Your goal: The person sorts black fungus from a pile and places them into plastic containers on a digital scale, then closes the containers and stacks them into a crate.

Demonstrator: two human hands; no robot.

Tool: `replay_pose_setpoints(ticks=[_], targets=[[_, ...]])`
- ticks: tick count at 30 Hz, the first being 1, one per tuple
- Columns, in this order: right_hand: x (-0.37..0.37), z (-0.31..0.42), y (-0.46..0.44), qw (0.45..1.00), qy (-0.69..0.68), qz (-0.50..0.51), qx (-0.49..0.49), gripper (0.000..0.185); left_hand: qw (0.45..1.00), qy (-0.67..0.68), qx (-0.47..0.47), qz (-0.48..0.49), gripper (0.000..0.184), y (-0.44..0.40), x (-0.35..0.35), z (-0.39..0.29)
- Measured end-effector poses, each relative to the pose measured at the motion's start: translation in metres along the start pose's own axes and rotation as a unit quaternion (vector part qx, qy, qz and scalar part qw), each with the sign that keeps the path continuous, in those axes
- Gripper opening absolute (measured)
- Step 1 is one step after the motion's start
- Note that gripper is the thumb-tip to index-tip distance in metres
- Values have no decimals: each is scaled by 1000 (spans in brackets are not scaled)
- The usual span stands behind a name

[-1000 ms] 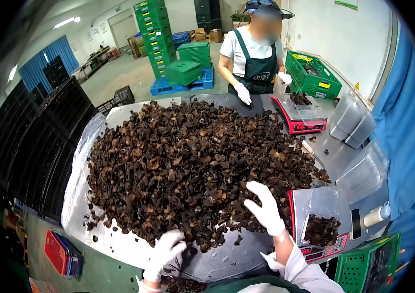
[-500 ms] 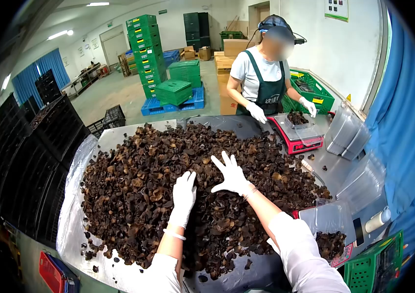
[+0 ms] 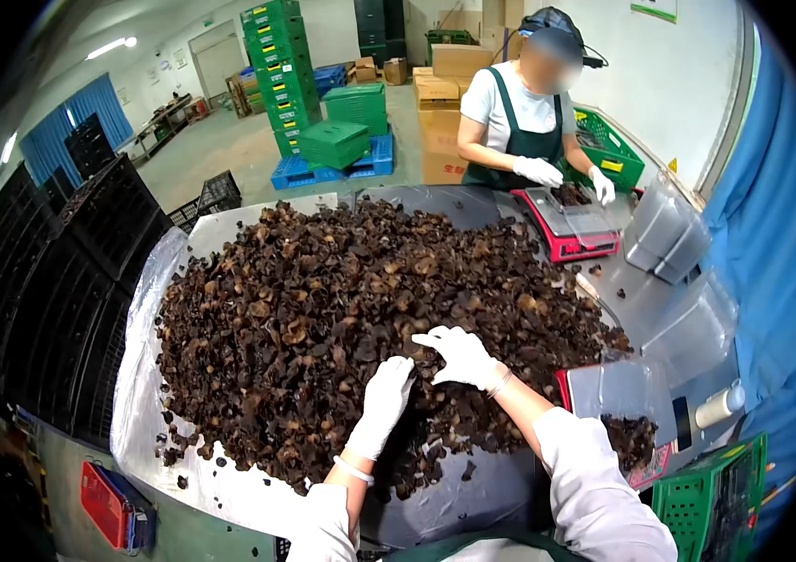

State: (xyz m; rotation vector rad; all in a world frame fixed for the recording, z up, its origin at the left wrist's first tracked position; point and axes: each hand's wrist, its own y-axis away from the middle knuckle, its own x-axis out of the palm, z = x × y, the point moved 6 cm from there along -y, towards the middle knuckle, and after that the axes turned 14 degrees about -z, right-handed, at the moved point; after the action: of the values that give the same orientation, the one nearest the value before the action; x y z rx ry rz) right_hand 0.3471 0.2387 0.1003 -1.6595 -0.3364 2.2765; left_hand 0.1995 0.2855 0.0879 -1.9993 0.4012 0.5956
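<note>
A broad heap of dark brown wood ear mushrooms (image 3: 295,309) covers the metal table. My left hand (image 3: 385,401), in a white glove, is at the near side of the heap with its fingers pressed together; whatever its fingertips may pinch is hidden. To its right my right hand (image 3: 462,358), also gloved in white, hovers low over the mushrooms. Its fingers are bent but apart, and I see nothing held in them. The fingertips of both hands point toward each other with a small gap between.
Across the table a co-worker (image 3: 520,122) handles mushrooms at a red scale (image 3: 581,245). Nearer on the right are a second scale (image 3: 618,393), clear plastic boxes (image 3: 668,234) and a green crate (image 3: 712,506). Black crates (image 3: 61,318) are stacked at left.
Both my hands have come nearer to me and closer together; the left also shifted right. My right hand's spread fingers have curled. The co-worker's hand moved in over the scale.
</note>
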Motion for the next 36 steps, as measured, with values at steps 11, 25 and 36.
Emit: replay_pose_setpoints(ticks=[11, 25, 36], targets=[[6, 34, 149, 995, 101, 2, 26, 75, 994, 41, -24, 102, 31, 129, 0, -74], [-9, 100, 313, 999, -1, -16, -28, 30, 982, 111, -95, 120, 31, 229, -34, -99], [-45, 32, 356, 836, -269, -208, 431, 19, 745, 313, -587, -52, 24, 255, -81, -42]])
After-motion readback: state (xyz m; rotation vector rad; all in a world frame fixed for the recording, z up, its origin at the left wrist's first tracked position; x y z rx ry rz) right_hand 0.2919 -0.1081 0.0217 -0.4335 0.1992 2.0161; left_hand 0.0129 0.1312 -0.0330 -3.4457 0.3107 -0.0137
